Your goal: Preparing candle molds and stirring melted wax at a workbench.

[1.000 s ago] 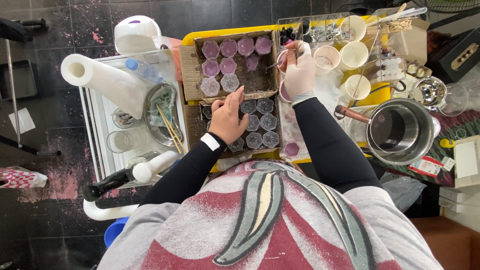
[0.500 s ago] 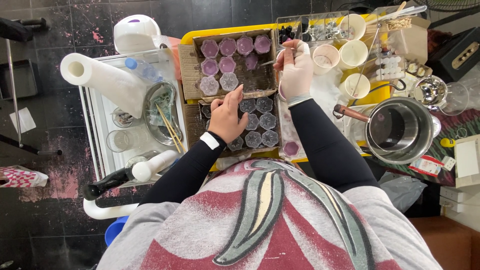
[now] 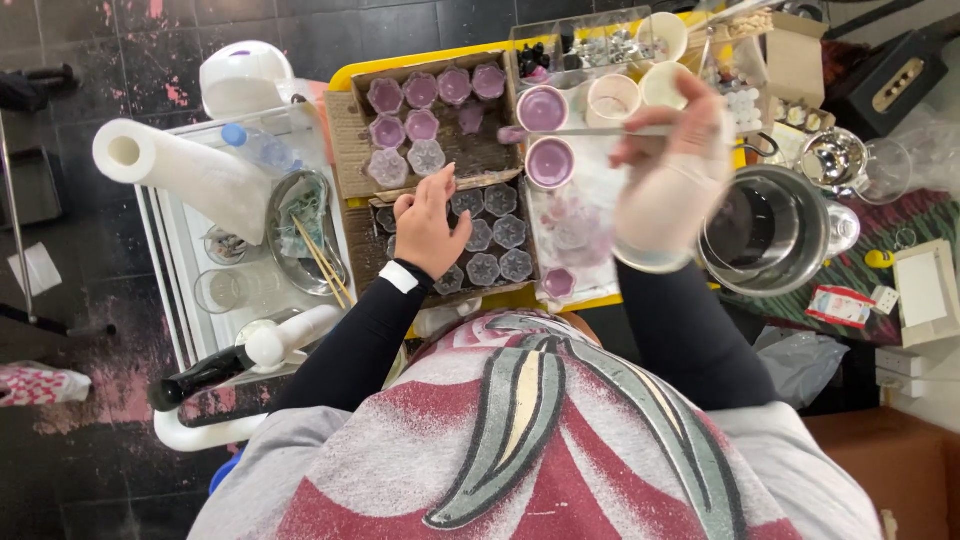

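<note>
Your right hand [image 3: 672,170], in a pale glove and blurred, pinches the near end of a thin metal spoon [image 3: 580,131]; the handle runs out leftward from your fingertips, and its small purple-coated bowl hangs just beside the rim of a purple-filled cup [image 3: 542,108]. Your bare left hand [image 3: 428,228] lies flat with fingers loosely curled on the lower cardboard tray [image 3: 378,262], covering some of the clear flower-shaped moulds [image 3: 509,231] and gripping nothing.
</note>
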